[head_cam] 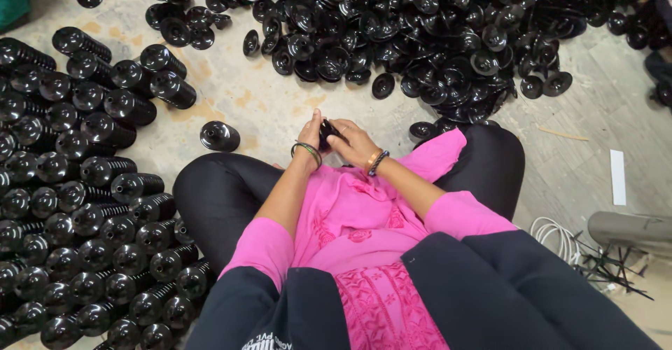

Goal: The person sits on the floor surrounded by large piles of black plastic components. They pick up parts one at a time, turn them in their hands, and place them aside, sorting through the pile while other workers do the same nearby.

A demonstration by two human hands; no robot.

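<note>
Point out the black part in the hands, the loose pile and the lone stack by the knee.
black part (327, 131): head view, its top face
loose pile (420, 28): head view, its middle
lone stack (220, 136): head view, its end cap

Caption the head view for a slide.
Seated on the floor, both hands hold a black cap between stacked rolls and a loose heap.

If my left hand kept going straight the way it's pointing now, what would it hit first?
Past the black part it holds, the left hand points over bare floor toward the loose pile of black discs, probably first; depth is uncertain.

Worn, pale tiled floor (280, 105) (patchy orange stains) under even light.
</note>
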